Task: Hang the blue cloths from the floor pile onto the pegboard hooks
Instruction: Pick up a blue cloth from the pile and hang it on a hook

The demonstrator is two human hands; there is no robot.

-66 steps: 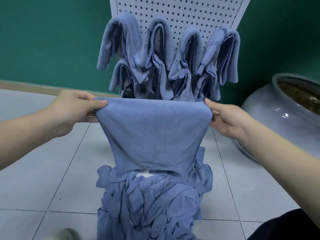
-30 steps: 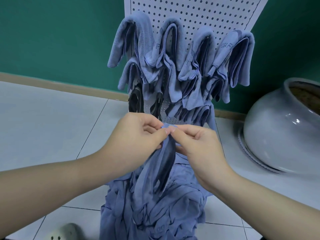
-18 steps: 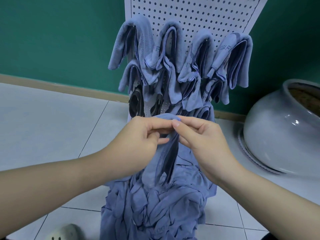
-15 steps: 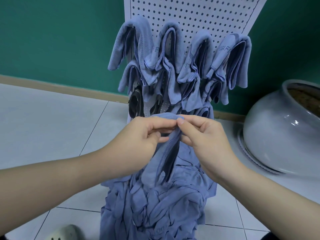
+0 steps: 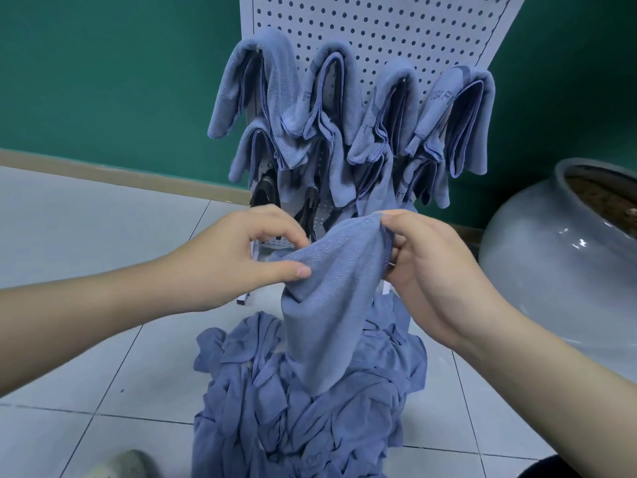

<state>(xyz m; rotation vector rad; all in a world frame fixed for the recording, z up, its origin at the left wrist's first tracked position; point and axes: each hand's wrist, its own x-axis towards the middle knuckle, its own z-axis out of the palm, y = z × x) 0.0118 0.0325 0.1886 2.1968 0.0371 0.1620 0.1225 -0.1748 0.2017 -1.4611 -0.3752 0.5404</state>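
Your left hand point(image 5: 241, 257) and right hand point(image 5: 427, 267) pinch one folded blue cloth point(image 5: 331, 298) at frame centre, above the floor pile point(image 5: 303, 415); hung cloths point(image 5: 344, 115) crowd the pegboard point(image 5: 379, 32) behind it. A grey pot point(image 5: 558, 263) sits at right.

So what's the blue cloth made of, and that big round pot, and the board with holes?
The held cloth looks like soft terry or microfibre: fuzzy, matte, drooping in folds. The pot seems glazed ceramic: grey, smooth, with bright shiny glints. The pegboard looks like white painted metal or plastic; I can't tell which.
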